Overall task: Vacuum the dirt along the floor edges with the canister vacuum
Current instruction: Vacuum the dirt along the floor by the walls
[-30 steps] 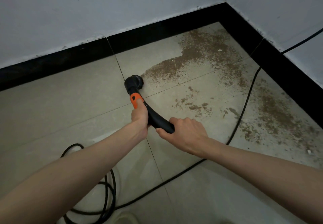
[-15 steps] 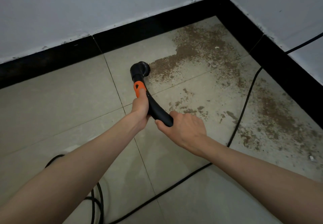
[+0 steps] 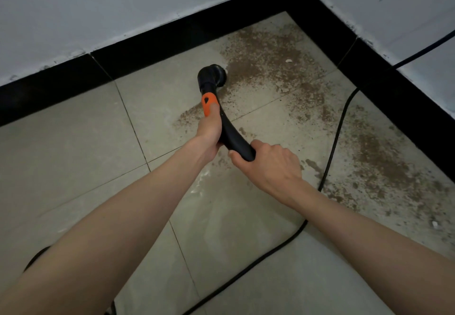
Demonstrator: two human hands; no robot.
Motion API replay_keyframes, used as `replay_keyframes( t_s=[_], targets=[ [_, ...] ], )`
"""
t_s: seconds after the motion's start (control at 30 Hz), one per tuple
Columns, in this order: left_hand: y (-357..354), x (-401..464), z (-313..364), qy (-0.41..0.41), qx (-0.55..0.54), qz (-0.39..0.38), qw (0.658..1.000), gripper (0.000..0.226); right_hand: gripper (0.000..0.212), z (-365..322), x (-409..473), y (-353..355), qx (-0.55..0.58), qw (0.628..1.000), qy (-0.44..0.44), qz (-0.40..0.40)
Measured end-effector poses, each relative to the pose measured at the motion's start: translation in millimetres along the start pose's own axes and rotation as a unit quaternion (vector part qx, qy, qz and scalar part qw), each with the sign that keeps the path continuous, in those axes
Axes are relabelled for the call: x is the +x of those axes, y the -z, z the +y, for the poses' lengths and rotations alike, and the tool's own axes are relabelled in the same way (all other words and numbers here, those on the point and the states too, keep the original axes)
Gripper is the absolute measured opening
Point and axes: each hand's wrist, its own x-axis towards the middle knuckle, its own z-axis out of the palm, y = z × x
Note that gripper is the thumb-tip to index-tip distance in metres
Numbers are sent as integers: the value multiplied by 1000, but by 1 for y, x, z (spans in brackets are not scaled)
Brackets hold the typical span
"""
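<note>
Your left hand (image 3: 209, 127) is wrapped around the curved black vacuum handle (image 3: 229, 132) just below its orange collar (image 3: 208, 103), thumb lying up along the orange; your right hand (image 3: 268, 164) grips the lower end of the same handle, fingers curled over it and thumb underneath. The round black nozzle (image 3: 213, 73) sits on the tiled floor (image 3: 73, 142) at the left edge of the brown dirt (image 3: 275, 53), near the black baseboard (image 3: 172, 36) but not touching it; the dirt spreads from there into the corner and on along the right-hand wall, with a thinner patch just left of the handle. A black power cord (image 3: 332, 147) runs down from the right wall, across the dirty tiles, passing behind your right forearm; a dark loop of hose or cord (image 3: 37, 257) shows at the lower left beside your left arm, and you cannot tell which it is.
</note>
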Motion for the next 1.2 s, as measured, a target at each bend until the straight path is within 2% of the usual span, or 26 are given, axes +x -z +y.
replay_keyframes(
  t_s=[0.1, 0.27, 0.4, 0.6, 0.8, 1.0, 1.2],
  targets=[
    [-7, 4, 4, -7, 2, 1, 1000, 50, 47, 1, 7, 1, -6, 1000, -8, -5],
    [0, 3, 8, -8, 3, -12, 1000, 57, 47, -9, 6, 2, -18, 1000, -10, 7],
    [15, -9, 8, -28, -18, 9, 999, 47, 46, -20, -4, 10, -22, 999, 16, 16],
    [61, -46, -14, -34, -38, 67, 996, 49, 46, -41, -46, 12, -25, 996, 75, -33],
    [95, -81, -39, -8, -55, 89, 994, 55, 45, -57, -82, 6, -16, 992, 98, -80],
    [107, -98, -61, 9, -51, 100, 994, 54, 46, -58, -106, 1, -21, 988, 103, -111],
    [90, -97, -52, 26, -60, 69, 996, 51, 46, -49, -99, 15, -33, 990, 84, -104]
  ],
)
